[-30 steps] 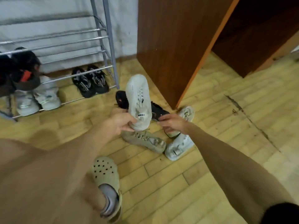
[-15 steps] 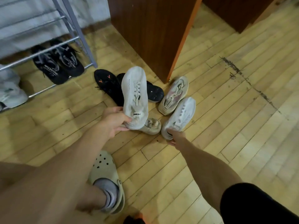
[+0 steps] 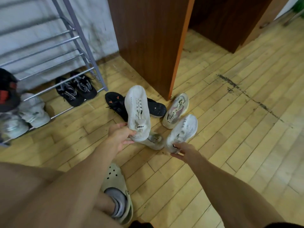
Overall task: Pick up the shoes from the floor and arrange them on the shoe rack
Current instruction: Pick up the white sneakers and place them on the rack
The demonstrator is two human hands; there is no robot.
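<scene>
Here we have the left hand point(image 3: 120, 135) closed on the heel end of a white sneaker point(image 3: 137, 116), thumb on the upper beside the tongue label and the other fingers point(image 3: 130, 142) curled beneath the heel, so the shoe stands off the wooden floor point(image 3: 230, 129) with its toe pointing away from us. Our right hand point(image 3: 184, 151) pinches the heel of a second white sneaker point(image 3: 182, 132), fingers wrapped round the back edge; whether its toe rests on the floor we cannot tell. Between the two hands a beige shoe point(image 3: 154, 141) lies on the boards, partly hidden under the lifted heel. Behind the held sneaker sit two black shoes point(image 3: 156, 107), and just right of them a cream and pink trainer point(image 3: 176, 111) near the foot of the brown cabinet point(image 3: 148, 43). The metal shoe rack point(image 3: 54, 45) stands at the left wall, its lowest tier carrying a black pair point(image 3: 75, 89) at the right end and pale shoes point(image 3: 32, 111) further left
</scene>
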